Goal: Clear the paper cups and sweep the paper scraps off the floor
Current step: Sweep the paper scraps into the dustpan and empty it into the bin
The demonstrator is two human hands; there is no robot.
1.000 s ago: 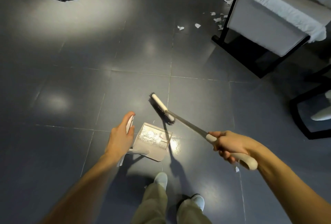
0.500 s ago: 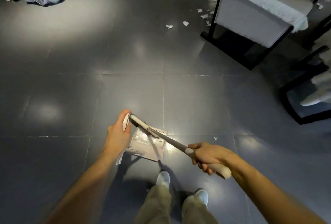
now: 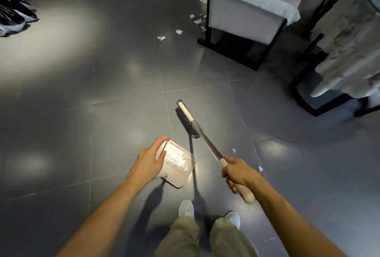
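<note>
Beige dustpan holding scraps gripped by left hand; right hand grips broom.

floor: dark grey glossy tiled floor, pale grout grid
dustpan: beige plastic dustpan
scraps: white torn paper scraps
broom: long-handled broom, black bristles, cream head and grip, silver shaft
chair: white cushioned armchair, black frame

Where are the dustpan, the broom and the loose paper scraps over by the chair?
dustpan (image 3: 177,179), head view, bare grey lower part of the pan.
broom (image 3: 186,114), head view, white back of its head.
paper scraps (image 3: 197,21), head view, one scrap in the far cluster.
</note>
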